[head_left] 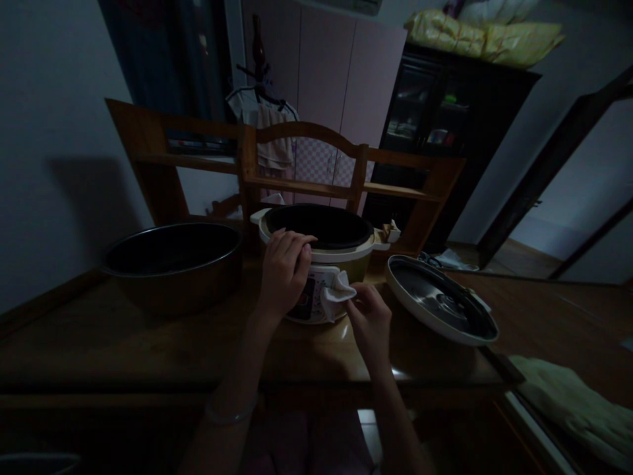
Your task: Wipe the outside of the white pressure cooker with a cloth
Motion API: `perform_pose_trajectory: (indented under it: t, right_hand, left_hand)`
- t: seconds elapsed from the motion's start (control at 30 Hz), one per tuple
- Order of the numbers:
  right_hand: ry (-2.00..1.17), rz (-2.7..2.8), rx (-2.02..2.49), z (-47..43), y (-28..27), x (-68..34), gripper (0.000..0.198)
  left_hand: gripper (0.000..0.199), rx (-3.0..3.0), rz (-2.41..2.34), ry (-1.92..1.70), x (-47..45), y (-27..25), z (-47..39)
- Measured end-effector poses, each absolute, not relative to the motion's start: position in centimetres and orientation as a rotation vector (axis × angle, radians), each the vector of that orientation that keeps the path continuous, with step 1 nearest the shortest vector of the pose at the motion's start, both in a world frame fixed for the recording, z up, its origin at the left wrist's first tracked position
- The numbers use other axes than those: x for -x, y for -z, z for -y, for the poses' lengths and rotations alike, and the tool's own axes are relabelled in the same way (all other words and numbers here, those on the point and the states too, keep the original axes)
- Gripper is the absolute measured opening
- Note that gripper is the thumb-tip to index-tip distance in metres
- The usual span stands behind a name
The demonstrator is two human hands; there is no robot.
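Note:
An electric cooker (363, 264) with a white rim, a dark inside and a front control panel (307, 298) stands mid-desk. My left hand (287, 264) grips its front rim, fingers bent over the edge and thumb alongside. Pinched in my right hand (368, 313) is a white cloth (336, 295), which lies against the right part of the control panel and hides some of it. To the left sits a wide, dark inner pot (173, 280), upright with its mouth up. On the right rests a round lid (440, 300) with a pale rim, tilted.
A wooden shelf rack (301, 185) rises along the back of the desk (198, 349). A small brownish item (388, 231) is by the cooker's right handle. Behind stand pink wardrobe doors (324, 79) and a black cabinet (459, 125). Pale fabric (573, 396) lies at lower right.

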State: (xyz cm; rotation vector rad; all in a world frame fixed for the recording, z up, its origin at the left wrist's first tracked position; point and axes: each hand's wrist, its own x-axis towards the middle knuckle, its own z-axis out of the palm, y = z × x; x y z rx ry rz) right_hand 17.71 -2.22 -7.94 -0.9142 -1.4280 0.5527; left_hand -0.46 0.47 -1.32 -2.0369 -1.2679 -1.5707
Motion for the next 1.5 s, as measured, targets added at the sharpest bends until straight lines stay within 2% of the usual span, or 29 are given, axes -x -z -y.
perform_pose_trajectory:
  t: [0.43, 0.87, 1.17, 1.37, 1.5]
  right_hand:
    - [-0.773, 1.243, 0.971, 2.3, 11.2, -16.9, 0.012]
    - [-0.454, 1.224, 0.856, 1.6, 8.3, -15.5, 0.013]
    - [-0.484, 1.035, 0.756, 2.4, 7.9, -14.0, 0.044]
    - [-0.172, 1.208, 0.861, 2.6, 8.3, -14.3, 0.017]
    - [-0.061, 1.285, 0.889, 2.5, 8.5, -14.7, 0.013]
  left_hand:
    - [0.031, 2.023, 1.271, 1.567, 0.4, 1.4, -0.6]
    - [0.030, 2.019, 1.265, 1.572, 0.4, 1.5, -0.6]
    - [0.032, 2.032, 1.289, 1.551, 0.4, 1.3, -0.4]
    - [0.032, 2.030, 1.299, 1.556, 0.4, 1.2, -0.4]
    - [0.031, 2.038, 1.299, 1.560, 0.4, 1.3, -0.4]
